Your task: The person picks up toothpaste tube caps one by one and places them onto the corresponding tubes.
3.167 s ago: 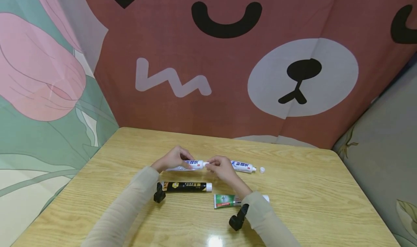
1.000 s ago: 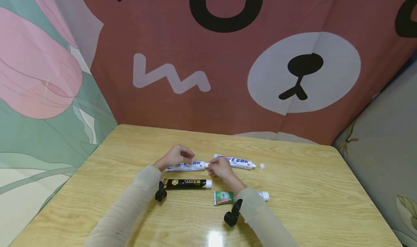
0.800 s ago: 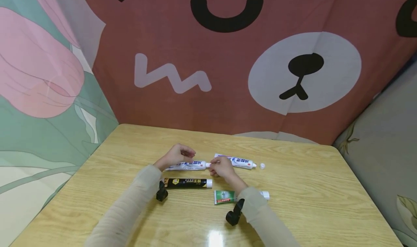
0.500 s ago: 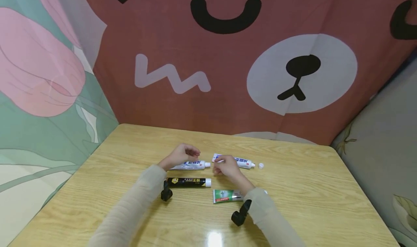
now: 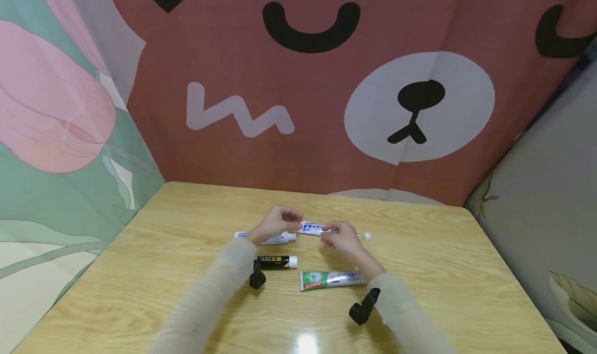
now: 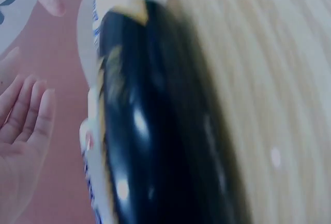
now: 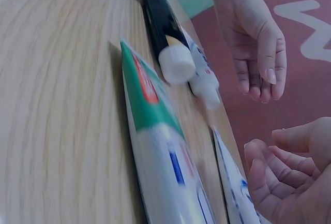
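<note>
My left hand (image 5: 278, 222) hovers over the back of the table, its fingers relaxed and holding nothing. Beneath it lies a white toothpaste tube (image 5: 275, 239), capped and partly covered by the hand. My right hand (image 5: 345, 237) is above a second white toothpaste tube (image 5: 311, 228) and hides its nozzle end; in the right wrist view the fingers (image 7: 274, 169) are loosely bent around nothing. A small white cap (image 5: 367, 236) lies loose to the right of that tube.
Nearer the front lie a black toothpaste tube (image 5: 277, 262) with a white cap and a green-and-white toothpaste tube (image 5: 328, 279), whose cap end is hidden by my right arm. The wooden table (image 5: 298, 317) ends at a printed cloth (image 5: 317, 157) behind.
Earlier my left hand held the left white tube while my right pinched its cap. Both have let go and moved right, towards the other white tube.
</note>
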